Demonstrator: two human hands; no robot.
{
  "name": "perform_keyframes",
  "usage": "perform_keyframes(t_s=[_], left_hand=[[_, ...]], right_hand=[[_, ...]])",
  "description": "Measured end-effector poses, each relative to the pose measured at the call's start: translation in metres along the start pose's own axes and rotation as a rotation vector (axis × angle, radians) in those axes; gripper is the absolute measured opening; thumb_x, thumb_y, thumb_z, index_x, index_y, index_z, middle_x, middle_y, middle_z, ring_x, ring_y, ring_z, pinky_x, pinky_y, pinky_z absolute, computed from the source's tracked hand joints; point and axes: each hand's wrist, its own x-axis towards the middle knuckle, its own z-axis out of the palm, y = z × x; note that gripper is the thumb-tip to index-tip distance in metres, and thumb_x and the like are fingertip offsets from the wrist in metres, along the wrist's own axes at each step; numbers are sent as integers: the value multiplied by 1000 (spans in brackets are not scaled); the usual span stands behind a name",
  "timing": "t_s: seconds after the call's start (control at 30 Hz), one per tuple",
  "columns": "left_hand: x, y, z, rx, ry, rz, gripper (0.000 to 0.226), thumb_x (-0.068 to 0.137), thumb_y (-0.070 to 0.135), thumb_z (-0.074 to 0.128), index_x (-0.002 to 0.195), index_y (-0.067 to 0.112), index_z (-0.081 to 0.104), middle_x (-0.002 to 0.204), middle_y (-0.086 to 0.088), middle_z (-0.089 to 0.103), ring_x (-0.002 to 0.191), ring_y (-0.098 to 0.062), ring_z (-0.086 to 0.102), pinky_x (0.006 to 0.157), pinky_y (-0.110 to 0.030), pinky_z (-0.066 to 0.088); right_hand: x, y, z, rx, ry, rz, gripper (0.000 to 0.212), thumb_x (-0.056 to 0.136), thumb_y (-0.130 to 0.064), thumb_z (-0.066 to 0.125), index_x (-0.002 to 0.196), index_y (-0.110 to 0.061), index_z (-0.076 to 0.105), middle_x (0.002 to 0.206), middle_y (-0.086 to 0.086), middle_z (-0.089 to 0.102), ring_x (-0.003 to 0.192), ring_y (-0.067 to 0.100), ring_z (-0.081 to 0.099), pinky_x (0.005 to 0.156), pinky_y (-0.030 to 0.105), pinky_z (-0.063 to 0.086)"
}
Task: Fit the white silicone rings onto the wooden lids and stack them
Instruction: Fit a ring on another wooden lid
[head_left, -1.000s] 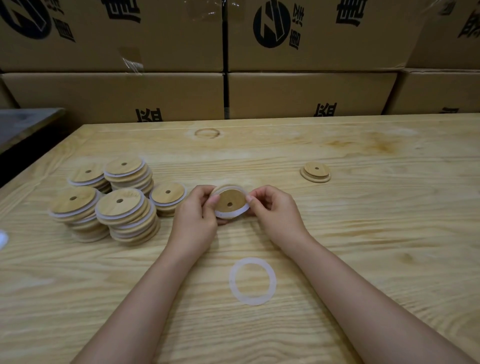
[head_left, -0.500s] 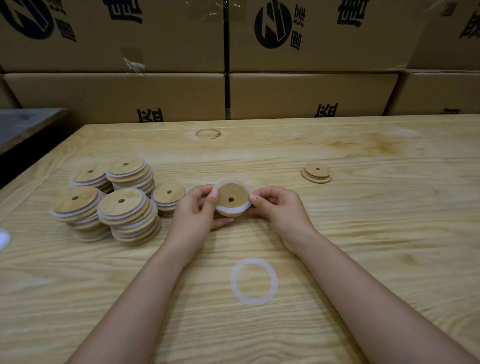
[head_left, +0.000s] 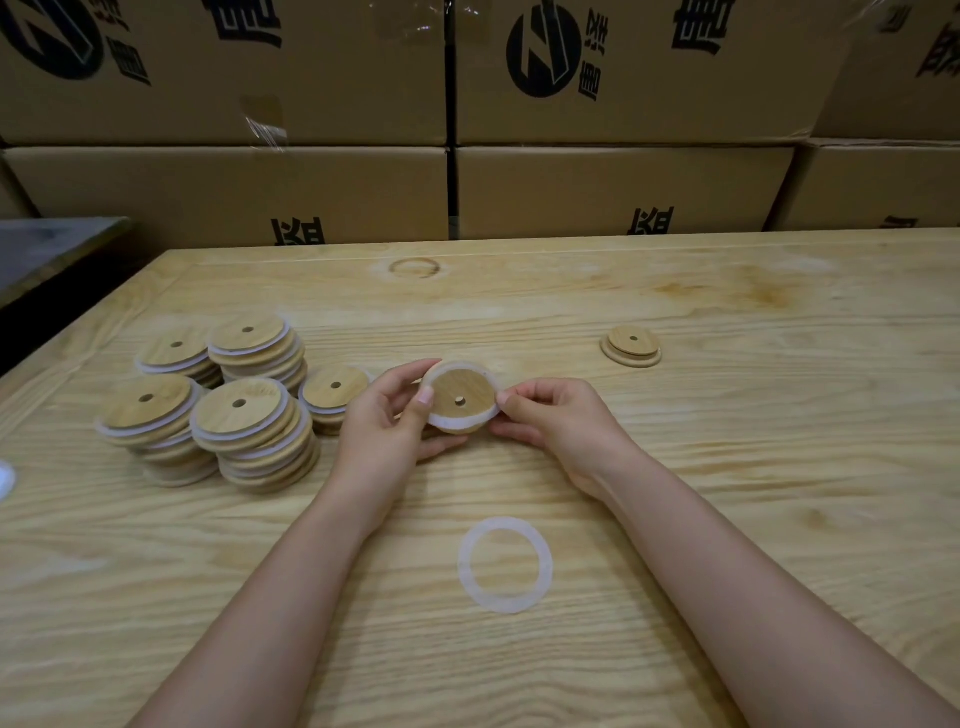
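Left hand (head_left: 384, 422), right hand (head_left: 567, 427) and forearms are bare.

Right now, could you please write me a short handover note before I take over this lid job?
Left hand and right hand: both pinch the held lid by its edge, over the table.
Its white ring looks on, or nearly so.
Done: five piles of ringed lids at the left.
To do: stack the held lid; fit the loose ring, nearest you, onto the bare lid at the right; stack that.

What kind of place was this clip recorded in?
Probably a warehouse or packing workshop: printed cardboard cartons stacked behind a plain wooden table, with piles of ringed wooden lids.
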Motion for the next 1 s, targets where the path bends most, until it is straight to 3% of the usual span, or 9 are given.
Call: perform_keyframes(t_s=[0.17, 0.27, 0.4, 0.6, 0.83, 1.0], left_hand=[[1, 1, -1, -46, 88, -35, 24, 97, -1, 44, 103, 13, 61, 105, -13, 68, 94, -29, 68, 59, -31, 59], [1, 2, -1, -92, 119, -45, 21, 97, 0, 44, 104, 11, 60, 103, -12, 67, 92, -31, 68, 58, -32, 59], [1, 2, -1, -106, 97, -68, 22, 98, 1, 43, 110, 9, 59, 107, -15, 66, 95, -33, 67, 62, -34, 60], [1, 3, 0, -124, 40, -80, 27, 99, 0, 39, 121, 8, 53, 119, -20, 61, 105, -33, 63, 70, -35, 60], [1, 3, 2, -183, -20, -101, 39, 96, -8, 36, 133, 3, 45, 121, -17, 61, 104, -26, 64, 81, -36, 56], [0, 5, 0, -251, 29, -100, 37, 95, -10, 37, 131, -1, 46, 118, -19, 62, 99, -29, 66, 72, -35, 59]], right_hand=[[-4, 3, 7, -305, 52, -101, 12, 92, -12, 60, 80, -11, 61, 76, 5, 69, 69, 16, 70, 79, 33, 58], [-5, 4, 9, -412, 70, -166, 13, 92, -15, 60, 79, -15, 58, 69, 0, 68, 65, 15, 69, 73, 30, 57], [-5, 5, 9, -290, 72, -144, 14, 90, -11, 63, 76, -11, 61, 59, -1, 66, 54, 12, 63, 61, 23, 54], [-3, 5, 8, -130, 66, -111, 12, 87, -9, 66, 75, -10, 66, 61, 1, 66, 57, 13, 61, 62, 23, 53], [-4, 3, 9, -167, 11, -121, 10, 88, -8, 65, 78, -10, 64, 64, 3, 63, 55, 9, 57, 61, 21, 52], [-6, 2, 11, -230, 10, -133, 13, 89, -7, 62, 77, -11, 62, 65, 3, 61, 54, 8, 56, 58, 20, 50]])
